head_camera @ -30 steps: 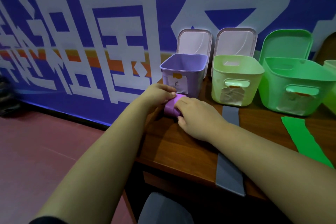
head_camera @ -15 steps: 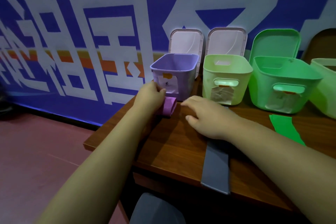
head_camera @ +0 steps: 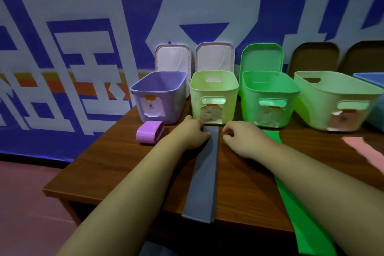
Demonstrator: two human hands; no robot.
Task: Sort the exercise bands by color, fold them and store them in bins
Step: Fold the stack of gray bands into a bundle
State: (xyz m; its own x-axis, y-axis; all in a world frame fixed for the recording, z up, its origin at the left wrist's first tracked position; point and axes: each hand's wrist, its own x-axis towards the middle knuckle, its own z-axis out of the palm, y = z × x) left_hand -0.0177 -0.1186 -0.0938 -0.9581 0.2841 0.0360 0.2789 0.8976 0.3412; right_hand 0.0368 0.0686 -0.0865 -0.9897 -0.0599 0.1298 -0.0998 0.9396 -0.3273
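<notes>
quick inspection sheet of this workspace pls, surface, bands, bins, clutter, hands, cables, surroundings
surface: brown wooden table, bare at front left.
job's things: folded purple band on the table before the open purple bin; flat grey band; flat green band; pale green bin; bright green bin; wide pale green bin.
clutter: nothing seen.
hands: left hand and right hand at the grey band's far end.
cables: nothing seen.
surroundings: blue banner wall.

Dim bluish light, soft overall focus, wide-angle bending at edges, dark lower corners
</notes>
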